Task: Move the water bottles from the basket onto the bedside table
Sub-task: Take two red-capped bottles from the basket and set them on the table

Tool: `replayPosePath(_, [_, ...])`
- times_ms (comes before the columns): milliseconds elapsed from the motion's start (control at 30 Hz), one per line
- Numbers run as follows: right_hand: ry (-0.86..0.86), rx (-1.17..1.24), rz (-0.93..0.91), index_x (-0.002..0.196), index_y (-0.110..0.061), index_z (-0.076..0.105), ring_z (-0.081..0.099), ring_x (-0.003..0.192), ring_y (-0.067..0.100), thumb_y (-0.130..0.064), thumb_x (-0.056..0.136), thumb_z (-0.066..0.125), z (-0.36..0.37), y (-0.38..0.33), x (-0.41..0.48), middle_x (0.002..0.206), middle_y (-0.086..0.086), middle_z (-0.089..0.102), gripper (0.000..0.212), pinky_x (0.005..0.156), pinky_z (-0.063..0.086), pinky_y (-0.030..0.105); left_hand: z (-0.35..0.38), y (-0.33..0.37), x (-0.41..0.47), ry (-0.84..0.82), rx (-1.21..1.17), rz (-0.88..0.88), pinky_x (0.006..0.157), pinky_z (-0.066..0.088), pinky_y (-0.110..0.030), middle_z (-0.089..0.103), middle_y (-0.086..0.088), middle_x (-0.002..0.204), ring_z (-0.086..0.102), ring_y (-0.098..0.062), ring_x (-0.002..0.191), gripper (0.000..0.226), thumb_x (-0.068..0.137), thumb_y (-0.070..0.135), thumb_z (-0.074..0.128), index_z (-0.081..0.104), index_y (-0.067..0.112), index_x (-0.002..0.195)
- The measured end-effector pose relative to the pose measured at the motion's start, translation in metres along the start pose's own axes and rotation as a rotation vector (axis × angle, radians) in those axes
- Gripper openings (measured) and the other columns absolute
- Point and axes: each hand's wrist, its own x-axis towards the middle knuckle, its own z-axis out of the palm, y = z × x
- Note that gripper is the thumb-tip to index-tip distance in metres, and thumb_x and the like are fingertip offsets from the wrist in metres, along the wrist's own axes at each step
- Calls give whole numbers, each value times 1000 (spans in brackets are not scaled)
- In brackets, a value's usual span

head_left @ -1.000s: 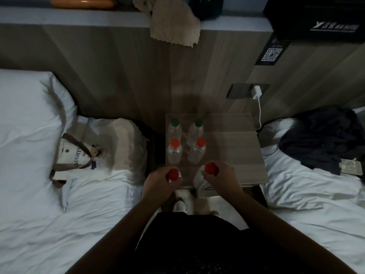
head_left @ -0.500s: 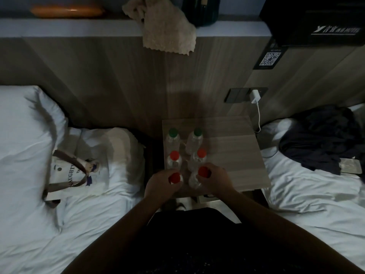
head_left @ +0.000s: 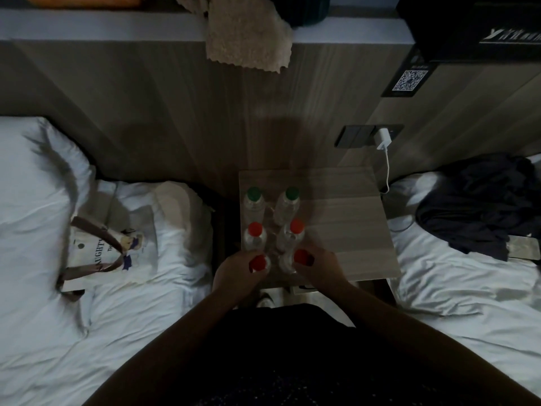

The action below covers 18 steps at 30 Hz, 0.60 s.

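Hands: we are gripping one bottle apiece and holding our hands apart, with our left hand (head_left: 238, 273) curled round the near-left red-capped bottle (head_left: 259, 262) and our right hand (head_left: 322, 268) round the near-right red-capped bottle (head_left: 303, 256).
Bottles: six are lining up two abreast on the left part of the worktop (head_left: 351, 218). One green-capped bottle (head_left: 253, 196) and its green-capped neighbour (head_left: 292, 196) are standing at the back. The middle-left red-capped bottle (head_left: 255, 232) and middle-right red-capped bottle (head_left: 296, 230) are standing just beyond our fingers.
Contact: in this dim light we cannot tell whether the held pair is resting on the wood.
Basket: we are seeing none in frame, only a printed tote bag (head_left: 111, 253) lying on the left bed (head_left: 44, 200).
Risk, front edge: we are judging the held pair close to the near edge, so a bottle let go off-balance could be tipping toward the floor.
Risk, middle row: our knuckles are crowding the middle bottles, and a careless pull-back could be knocking one into the green-capped row.
Risk, left side: the left column is hugging the worktop's side edge, beside the gap next to the bed.
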Motion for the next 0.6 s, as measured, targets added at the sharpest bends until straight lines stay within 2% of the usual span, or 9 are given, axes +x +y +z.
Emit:
replayPosePath(100, [-40,25,9,112,-23,64,62,93,15,-38,79,70,1,4,3,100,0,68,37,78,44,25,1,0,1,-19,-2,-14,87,50,-32,64,1,116,62,-18,104,47,78,45,66,56,34,123])
replayPosePath(200, [-69,92,-36,112,-21,62,58,89,8,-35,80,71,-3,5,-1,98,-5,63,36,78,45,24,4,1,-1,-23,-44,-45,89,48,-31,62,-1,120,60,-18,107,62,71,58,57,54,31,127])
replayPosePath(267, [-76,105,-67,111,-23,62,59,92,7,-40,78,72,-6,9,-3,100,-8,64,38,79,48,23,7,3,-3,11,-91,-67,85,47,-29,62,0,117,61,-17,104,70,65,62,53,56,27,125])
replayPosePath(367, [-156,79,-61,123,-25,54,58,83,4,-39,79,71,-17,16,-5,96,-11,59,49,66,39,12,13,6,-8,64,-144,-160,82,50,-32,65,1,109,64,-21,98,56,73,49,64,51,27,123])
replayPosePath(467, [-237,55,-45,128,-16,50,53,69,-2,-22,82,70,-30,34,-5,89,-6,59,50,53,38,3,26,-2,-17,69,-159,-249,76,55,-41,68,-1,98,66,-24,85,77,64,64,59,31,37,131])
replayPosePath(533, [-247,0,-57,131,-13,50,54,71,4,-20,81,71,-41,48,-7,90,1,62,55,59,41,5,38,-8,-28,101,-133,-301,79,54,-43,67,-5,104,66,-27,89,73,63,67,53,33,39,127])
replayPosePath(600, [-237,-51,-70,126,-16,55,57,80,11,-28,77,73,-53,63,-7,90,1,63,54,78,49,22,43,2,-44,120,-101,-350,88,50,-41,62,-9,116,62,-29,102,76,66,59,57,37,29,132])
